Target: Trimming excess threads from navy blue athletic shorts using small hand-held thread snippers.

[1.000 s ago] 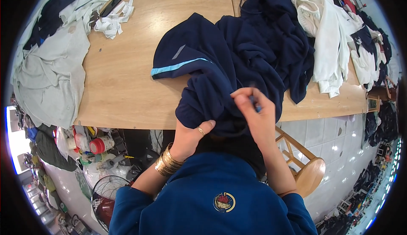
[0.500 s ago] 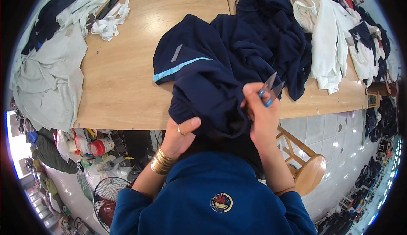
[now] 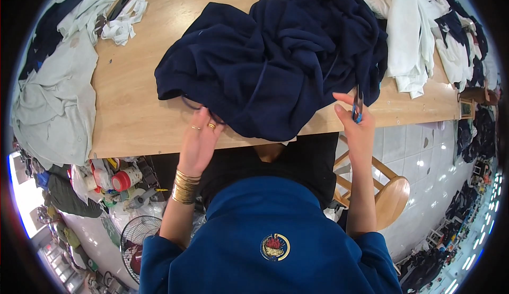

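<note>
A dark navy garment (image 3: pixel 265 66) lies bunched on the wooden table (image 3: pixel 138 98), its near edge hanging over the table's front. My left hand (image 3: pixel 200 137), with rings and gold bangles, rests flat on the table against the garment's near edge, fingers tucked just under the cloth. My right hand (image 3: pixel 356 127) is at the garment's right side near the table edge and grips a small blue-handled cutting tool (image 3: pixel 358 106) that points up toward the cloth.
Pale grey-green cloth (image 3: pixel 50 103) covers the table's left end. White scraps (image 3: pixel 122 21) lie at the far left. A heap of white and dark garments (image 3: pixel 424 34) fills the right. A wooden stool (image 3: pixel 392 193), a fan (image 3: pixel 140 238) and clutter sit below.
The garment has gone from held up in both hands to spread on the table, its light-blue stripe now out of sight. My right hand moved right with the tool.
</note>
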Tool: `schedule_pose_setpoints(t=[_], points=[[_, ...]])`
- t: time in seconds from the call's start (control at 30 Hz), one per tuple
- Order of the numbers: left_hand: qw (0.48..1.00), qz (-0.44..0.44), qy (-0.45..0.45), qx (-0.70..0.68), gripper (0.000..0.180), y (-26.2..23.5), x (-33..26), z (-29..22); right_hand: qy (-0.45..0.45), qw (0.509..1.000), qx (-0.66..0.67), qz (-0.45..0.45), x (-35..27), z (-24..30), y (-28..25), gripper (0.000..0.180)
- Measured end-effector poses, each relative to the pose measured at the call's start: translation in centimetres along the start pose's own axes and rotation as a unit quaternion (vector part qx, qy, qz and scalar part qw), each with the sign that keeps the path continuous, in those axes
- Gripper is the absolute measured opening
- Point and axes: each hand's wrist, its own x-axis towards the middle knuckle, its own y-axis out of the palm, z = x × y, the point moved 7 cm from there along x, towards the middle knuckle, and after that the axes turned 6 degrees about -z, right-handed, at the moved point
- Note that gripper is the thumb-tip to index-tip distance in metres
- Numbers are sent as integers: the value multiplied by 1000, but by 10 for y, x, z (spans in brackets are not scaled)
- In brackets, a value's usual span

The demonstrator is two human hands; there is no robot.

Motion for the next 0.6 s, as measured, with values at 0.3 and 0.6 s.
schedule_pose_setpoints(t=[0.3,0.6], points=[[993,-38,-2,109,22,11,-4,8,3,1000,-2,13,-13,-6,2,17],[965,45,81,247,22,45,-29,6,-75,996,-11,56,-21,16,25,16]])
